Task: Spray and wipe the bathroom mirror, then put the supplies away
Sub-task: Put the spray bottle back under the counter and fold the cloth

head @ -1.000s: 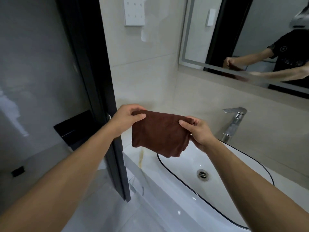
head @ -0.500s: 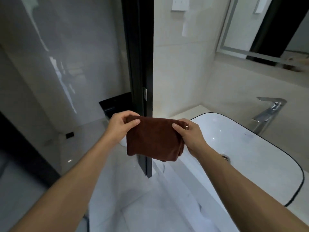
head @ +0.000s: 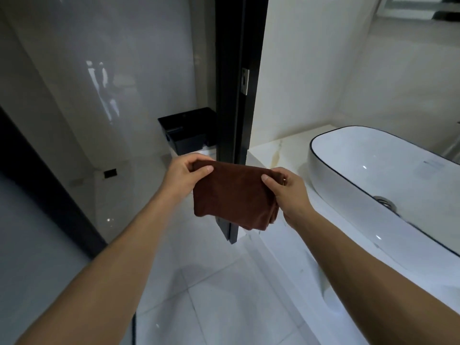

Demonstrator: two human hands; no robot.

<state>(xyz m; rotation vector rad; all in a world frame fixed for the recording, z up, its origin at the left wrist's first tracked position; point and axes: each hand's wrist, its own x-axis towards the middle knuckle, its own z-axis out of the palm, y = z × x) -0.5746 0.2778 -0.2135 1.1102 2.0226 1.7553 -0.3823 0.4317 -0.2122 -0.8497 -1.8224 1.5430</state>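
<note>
A folded brown cloth (head: 234, 197) hangs in front of me at chest height, held by its two upper corners. My left hand (head: 185, 174) pinches the left corner between thumb and fingers. My right hand (head: 286, 190) pinches the right corner and bunches the cloth's right edge. The mirror (head: 420, 7) shows only as a sliver at the top right. No spray bottle is in view.
A white basin with a black rim (head: 368, 175) sits on the pale marble counter (head: 273, 150) to the right. A black door frame (head: 239, 95) stands just behind the cloth. A black box (head: 189, 130) sits left of the frame, beside glossy grey wall tiles.
The view has swung left and down, away from the mirror and tap toward the door frame. Both hands keep the same pinch on the cloth.
</note>
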